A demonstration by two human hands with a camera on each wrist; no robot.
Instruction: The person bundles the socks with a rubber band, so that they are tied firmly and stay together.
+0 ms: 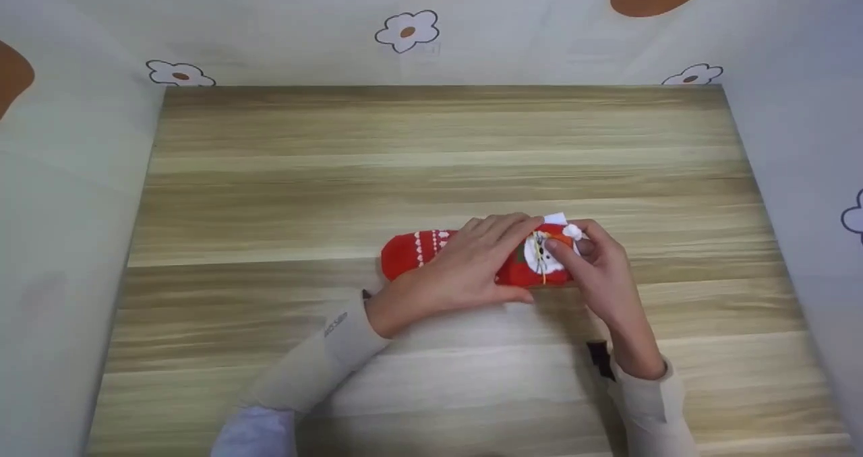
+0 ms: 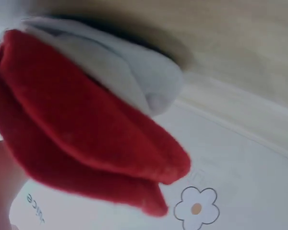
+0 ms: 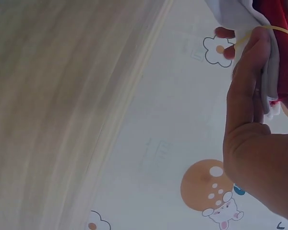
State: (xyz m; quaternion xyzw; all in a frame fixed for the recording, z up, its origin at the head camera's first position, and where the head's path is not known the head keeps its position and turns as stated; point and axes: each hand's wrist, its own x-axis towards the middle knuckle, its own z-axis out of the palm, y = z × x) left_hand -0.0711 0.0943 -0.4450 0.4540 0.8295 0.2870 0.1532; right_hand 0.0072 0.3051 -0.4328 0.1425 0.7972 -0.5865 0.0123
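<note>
A red sock (image 1: 401,255) with white patterns and a bearded face in a hat lies lengthwise between both hands, bundled with white socks (image 2: 156,79). A thin yellow rubber band (image 3: 281,29) crosses the bundle over the face. My left hand (image 1: 472,261) grips the middle from above, its fingers over the far edge and its thumb along the near side. At the bundle's right end, my right hand (image 1: 607,268) pinches it, thumb on the face and fingers beneath. The left wrist view shows the red sock's folded end, softly blurred, beside the white ones.
The wood-grain table (image 1: 337,174) spreads around the hands. Pale walls (image 1: 283,25) printed with flowers rise at its back and both sides. Each forearm wears a beige cuff (image 1: 344,336).
</note>
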